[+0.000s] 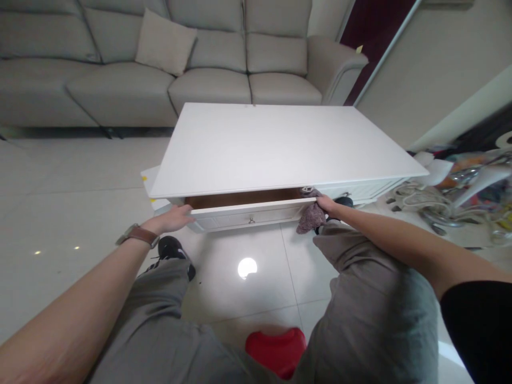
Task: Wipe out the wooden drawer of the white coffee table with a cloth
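Gripping the drawer at both ends, held its white front part-way out from under the near edge of the white table, left of the middle. Had the left hand clasped on the left corner of the front, with fingers bent over the edge; could not tell the thumb's place. Clutched the cloth in the right hand, pinched against the drawer's right end, with mottled purplish folds hanging down over the front. Saw brown inside the drawer, in the narrow gap below the table, and a small knob midway along the front. Wore a watch on the left wrist and grey trousers, with knees spread wide and a dark shoe near the drawer's left end. Noticed a red object low between the legs, too cut off to identify. Made out a white panel with yellow marks, jutting past the table's left side. Saw a grey sofa beyond the table, with a pale cushion leaning on its back. Spotted tangled cables on the floor at far right, among blurred clutter.
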Tool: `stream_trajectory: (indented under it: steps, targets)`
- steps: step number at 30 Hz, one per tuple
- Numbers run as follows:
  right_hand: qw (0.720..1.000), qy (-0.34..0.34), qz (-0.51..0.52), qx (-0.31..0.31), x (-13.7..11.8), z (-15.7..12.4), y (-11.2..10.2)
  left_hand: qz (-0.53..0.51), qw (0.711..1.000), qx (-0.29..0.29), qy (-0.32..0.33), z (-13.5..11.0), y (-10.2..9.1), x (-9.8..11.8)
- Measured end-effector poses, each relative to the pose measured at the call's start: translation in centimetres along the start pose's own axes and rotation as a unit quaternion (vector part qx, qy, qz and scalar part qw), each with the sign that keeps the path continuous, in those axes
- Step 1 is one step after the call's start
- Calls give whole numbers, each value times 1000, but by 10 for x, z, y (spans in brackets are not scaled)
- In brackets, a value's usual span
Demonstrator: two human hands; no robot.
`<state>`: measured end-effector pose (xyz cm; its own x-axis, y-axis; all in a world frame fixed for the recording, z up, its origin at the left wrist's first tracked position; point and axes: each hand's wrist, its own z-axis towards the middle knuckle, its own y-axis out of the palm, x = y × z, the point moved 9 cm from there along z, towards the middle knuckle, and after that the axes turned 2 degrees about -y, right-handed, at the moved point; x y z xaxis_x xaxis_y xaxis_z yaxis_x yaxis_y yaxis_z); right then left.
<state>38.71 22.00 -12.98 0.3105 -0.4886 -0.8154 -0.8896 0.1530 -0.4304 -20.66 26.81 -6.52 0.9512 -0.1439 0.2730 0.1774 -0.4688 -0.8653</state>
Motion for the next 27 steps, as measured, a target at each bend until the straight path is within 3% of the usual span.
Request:
stream_trajectory:
  steps: [2, 5, 8, 10, 13, 17, 21, 27]
  targets:
    - [999, -29, -35, 15, -16, -7, -10, 4, 1000, -10, 9, 0, 0, 5]
    - [980, -132, -147, 36, -54, -25, -22, -1, 1000, -21, 12, -1, -1, 10]
    - [933, -188, -302, 52, -86, -48, -25, -18, 1000, -25, 7, -2, -2, 14]
    - [889, -210, -406, 43, -105, -65, -15, -20, 999, -28, 5, -3, -2, 15]
    - [809, -288, -512, -34, -130, -94, 25, -13, 999, -30, 4, -4, -1, 15]
    - [726, -398, -544, -134, -154, -132, 90, -8, 1000, -22, 6, -4, 1, 13]
    - [685, -471, -529, -170, -172, -152, 137, -1, 1000, -23, 7, -4, 4, 12]
    - [671, -500, -514, -190, -188, -158, 177, -3, 1000, -4, 18, -13, -1, 15]
